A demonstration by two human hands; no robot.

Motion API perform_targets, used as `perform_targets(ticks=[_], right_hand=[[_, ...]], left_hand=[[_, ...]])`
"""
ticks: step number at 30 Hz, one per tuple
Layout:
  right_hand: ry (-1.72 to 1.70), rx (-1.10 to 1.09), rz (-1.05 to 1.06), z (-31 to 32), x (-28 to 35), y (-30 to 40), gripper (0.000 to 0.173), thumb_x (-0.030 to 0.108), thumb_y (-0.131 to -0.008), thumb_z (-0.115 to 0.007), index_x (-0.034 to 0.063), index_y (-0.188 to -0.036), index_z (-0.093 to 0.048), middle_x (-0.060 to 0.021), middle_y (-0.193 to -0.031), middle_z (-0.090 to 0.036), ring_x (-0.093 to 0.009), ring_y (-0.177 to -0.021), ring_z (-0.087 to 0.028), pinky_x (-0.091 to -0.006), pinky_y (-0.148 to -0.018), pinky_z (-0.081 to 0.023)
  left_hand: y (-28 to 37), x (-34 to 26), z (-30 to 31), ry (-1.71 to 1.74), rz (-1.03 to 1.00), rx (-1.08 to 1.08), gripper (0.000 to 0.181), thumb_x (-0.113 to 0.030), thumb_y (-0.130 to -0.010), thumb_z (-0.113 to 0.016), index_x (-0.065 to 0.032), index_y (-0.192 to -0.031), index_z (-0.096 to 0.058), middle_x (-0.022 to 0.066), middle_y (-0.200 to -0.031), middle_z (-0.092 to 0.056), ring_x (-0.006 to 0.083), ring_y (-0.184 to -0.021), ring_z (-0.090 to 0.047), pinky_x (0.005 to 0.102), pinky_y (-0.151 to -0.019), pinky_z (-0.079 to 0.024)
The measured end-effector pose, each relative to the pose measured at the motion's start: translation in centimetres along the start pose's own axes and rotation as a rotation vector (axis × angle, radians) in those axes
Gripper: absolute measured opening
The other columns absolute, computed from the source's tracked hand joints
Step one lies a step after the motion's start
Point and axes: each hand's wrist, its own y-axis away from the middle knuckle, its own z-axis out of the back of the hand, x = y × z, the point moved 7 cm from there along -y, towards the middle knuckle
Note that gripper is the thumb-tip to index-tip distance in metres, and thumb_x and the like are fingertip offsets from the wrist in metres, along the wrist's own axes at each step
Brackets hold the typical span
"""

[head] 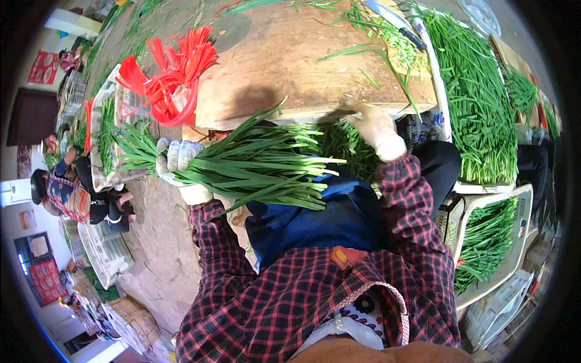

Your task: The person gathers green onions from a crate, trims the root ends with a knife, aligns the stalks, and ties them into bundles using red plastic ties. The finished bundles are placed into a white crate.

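Observation:
My left hand (178, 159), in a grey-white knit glove, grips a bunch of garlic chives (258, 165) near its leafy end. The pale cut stem ends point right, above the blue apron (317, 227) on my lap. My right hand (376, 129), in a cream glove, is at the near edge of a wooden board (290, 68). Its thumb and fingers are apart, and I see nothing held in them. Beneath this hand, below the board's edge, lie more loose greens (349, 149) in shadow.
Red plastic ties (174, 86) stand in a bundle at the board's left corner. A knife (395, 22) lies by chopped stem bits (404, 52) at far right. Crates of chives (472, 100) (488, 240) stand on my right. Another person (77, 195) sits at left near a white crate (106, 254).

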Motion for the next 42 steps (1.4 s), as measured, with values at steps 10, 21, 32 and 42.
perform_targets(ticks=[10, 21, 32, 42], right_hand=[[-0.111, 0.354, 0.116, -12.0, 1.2, -1.1, 0.03, 0.038, -0.086, -0.073, 0.0124, -0.102, -0.073, -0.0107, -0.078, -0.069, -0.022, -0.07, -0.066, -0.0347, -0.065, -0.051], [-0.743, -0.155, 0.187, -3.3, 0.2, 5.3, 0.023, 0.025, -0.084, -0.075, 0.0061, -0.097, -0.074, -0.0104, -0.086, -0.073, -0.02, -0.069, -0.064, -0.0324, -0.069, -0.051], [-0.21, -0.637, 0.645, 11.5, 10.0, 4.3, 0.052, 0.03, -0.081, -0.074, 0.0081, -0.126, -0.061, -0.0147, -0.088, -0.072, -0.029, -0.077, -0.068, -0.041, -0.076, -0.053], [-2.138, -0.02, 0.441, 6.7, 5.7, 4.7, 0.021, 0.017, -0.099, -0.057, 0.0099, -0.119, -0.057, -0.0096, -0.101, -0.064, -0.028, -0.105, -0.063, -0.0412, -0.09, -0.053]], left_hand=[[-3.0, 1.2, -1.7, 0.015, 0.053, 0.006, 0.017, -0.017, -0.093, -0.058, -0.0043, -0.104, -0.061, -0.0076, -0.062, -0.05, 0.0068, -0.055, -0.044, 0.0234, -0.057, -0.039], [-12.5, 5.2, -14.7, -0.003, 0.324, 0.516, 0.026, -0.023, -0.097, -0.053, -0.0082, -0.117, -0.059, -0.0099, -0.067, -0.056, 0.0047, -0.057, -0.05, 0.0262, -0.066, -0.04], [-16.3, 8.3, -23.0, -0.088, 0.413, 0.446, 0.018, -0.017, -0.091, -0.062, -0.0073, -0.106, -0.06, -0.0093, -0.061, -0.049, 0.0062, -0.052, -0.043, 0.0289, -0.065, -0.04], [-17.0, 5.8, -24.0, -0.136, 0.336, 0.455, 0.018, -0.014, -0.086, -0.065, -0.0055, -0.102, -0.064, -0.0086, -0.061, -0.049, 0.0063, -0.054, -0.045, 0.029, -0.072, -0.042]])
